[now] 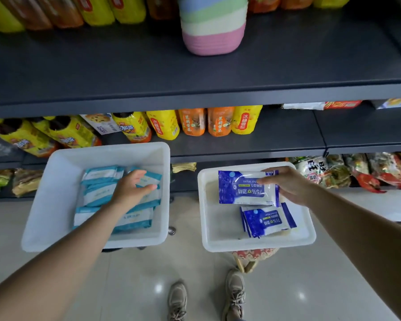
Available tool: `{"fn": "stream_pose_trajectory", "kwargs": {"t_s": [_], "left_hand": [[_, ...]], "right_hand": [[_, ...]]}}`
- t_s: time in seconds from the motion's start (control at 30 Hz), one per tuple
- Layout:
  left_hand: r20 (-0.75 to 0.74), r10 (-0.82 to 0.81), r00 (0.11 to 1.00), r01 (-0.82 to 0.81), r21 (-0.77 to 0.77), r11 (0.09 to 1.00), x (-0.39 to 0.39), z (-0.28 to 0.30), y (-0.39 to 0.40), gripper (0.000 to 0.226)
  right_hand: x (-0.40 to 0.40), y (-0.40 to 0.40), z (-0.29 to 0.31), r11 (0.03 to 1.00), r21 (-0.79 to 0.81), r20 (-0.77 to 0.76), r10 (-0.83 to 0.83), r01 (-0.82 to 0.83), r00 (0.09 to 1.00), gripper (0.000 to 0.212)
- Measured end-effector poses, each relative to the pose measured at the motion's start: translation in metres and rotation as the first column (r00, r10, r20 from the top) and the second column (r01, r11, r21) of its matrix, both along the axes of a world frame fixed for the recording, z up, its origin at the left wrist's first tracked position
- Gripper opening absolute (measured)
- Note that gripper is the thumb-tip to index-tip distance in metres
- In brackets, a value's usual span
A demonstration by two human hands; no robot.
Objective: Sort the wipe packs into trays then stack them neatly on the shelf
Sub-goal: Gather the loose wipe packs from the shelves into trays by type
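Blue pack (247, 187) sits pinched in your right hand (287, 185) over the right tray (208, 228); your left hand (130, 191), fingers loosely spread, rests on teal packs (97, 193) in the left tray (56, 181). Slick film could slip and land crooked.

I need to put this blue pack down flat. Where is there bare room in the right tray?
In the right tray, bare floor runs along the left wall, beside the blue packs, and under the held pack in the right hand. The near right corner is crowded. The left tray is bare at its left and far sides.
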State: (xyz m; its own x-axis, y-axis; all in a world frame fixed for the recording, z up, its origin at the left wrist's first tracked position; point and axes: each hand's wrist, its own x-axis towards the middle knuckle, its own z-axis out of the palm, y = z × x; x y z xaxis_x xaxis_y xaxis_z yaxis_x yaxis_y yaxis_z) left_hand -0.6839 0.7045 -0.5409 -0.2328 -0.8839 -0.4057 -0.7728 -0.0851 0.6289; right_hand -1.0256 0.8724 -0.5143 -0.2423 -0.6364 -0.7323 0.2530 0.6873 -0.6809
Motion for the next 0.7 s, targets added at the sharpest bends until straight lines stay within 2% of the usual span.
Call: {"fn": "stream_pose_trajectory", "kwargs": {"t_s": [0.13, 0.23, 0.33, 0.7], "left_hand": [[-0.047, -0.083, 0.995, 0.083, 0.006, 0.997, -0.057, 0.021, 0.015, 0.054], [-0.103, -0.178, 0.979, 0.181, 0.028, 0.983, -0.102, 0.026, 0.032, 0.052], [-0.109, -0.264, 0.958, 0.273, 0.087, 0.958, -0.143, 0.022, 0.049, 0.053], [-0.110, -0.241, 0.964, 0.262, 0.252, 0.932, -0.221, -0.041, 0.081, 0.037]], "right_hand": [[-0.016, 0.002, 0.004, 0.999, -0.011, 0.019, -0.033, 0.034, 0.999, 0.064], [-0.028, 0.005, 0.005, 0.999, 0.006, 0.013, -0.050, 0.050, 0.999, 0.043], [-0.043, 0.010, -0.004, 0.999, 0.014, 0.029, -0.051, 0.050, 0.998, 0.036], [-0.065, 0.025, -0.064, 0.989, 0.139, 0.083, -0.071, 0.059, 0.994, 0.024]]}}
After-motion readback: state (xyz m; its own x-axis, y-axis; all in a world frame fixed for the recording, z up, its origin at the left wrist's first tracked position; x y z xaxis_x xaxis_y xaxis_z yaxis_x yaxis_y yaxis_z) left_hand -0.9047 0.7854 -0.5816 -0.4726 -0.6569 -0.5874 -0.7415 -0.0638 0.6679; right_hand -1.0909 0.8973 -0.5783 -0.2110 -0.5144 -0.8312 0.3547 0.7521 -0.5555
